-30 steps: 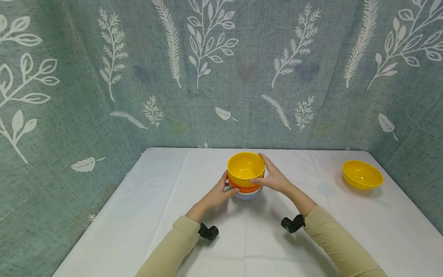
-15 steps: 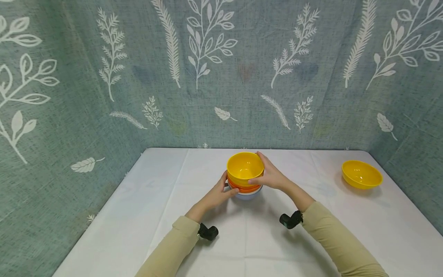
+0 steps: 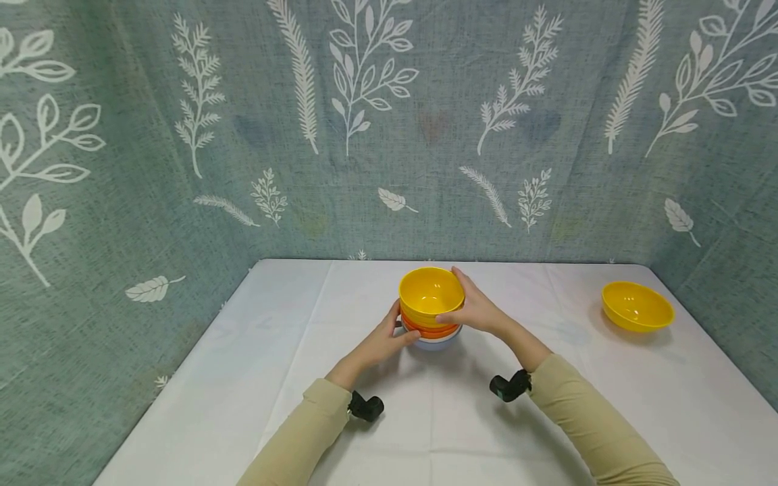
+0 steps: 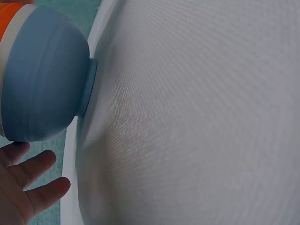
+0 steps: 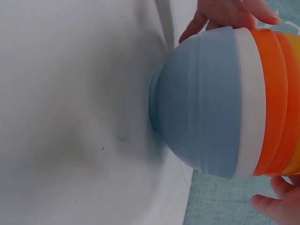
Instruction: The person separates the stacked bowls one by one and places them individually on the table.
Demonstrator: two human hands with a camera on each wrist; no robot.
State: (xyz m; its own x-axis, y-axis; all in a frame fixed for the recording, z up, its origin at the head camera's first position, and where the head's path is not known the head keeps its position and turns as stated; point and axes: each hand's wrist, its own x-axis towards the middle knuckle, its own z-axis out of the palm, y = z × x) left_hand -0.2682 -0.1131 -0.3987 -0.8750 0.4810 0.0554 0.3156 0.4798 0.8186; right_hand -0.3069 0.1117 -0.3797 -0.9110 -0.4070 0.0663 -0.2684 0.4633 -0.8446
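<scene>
Nested bowls stand upright in one stack at the table's middle: a yellow bowl [image 3: 431,292] on top, orange rims [image 3: 433,332] below it, then a white rim and a blue-grey bowl [image 5: 201,103] at the bottom. The left hand [image 3: 379,341] holds the stack's left side, thumb at the orange rims. On the right side, the right hand [image 3: 480,310] grips the upper yellow bowl between thumb and fingers. The left wrist view shows the blue-grey bowl [image 4: 44,75] with several spread fingers of the left hand [image 4: 28,183] beside and under its wall.
Another yellow bowl [image 3: 637,306] sits apart near the right edge of the white-covered table [image 3: 431,418]. A green-grey curtain [image 3: 389,169] with white leaf patterns hangs behind the table and along both sides.
The right hand and forearm have shifted slightly left, with the top yellow bowl moving a little the same way. The left hand has stayed in place.
</scene>
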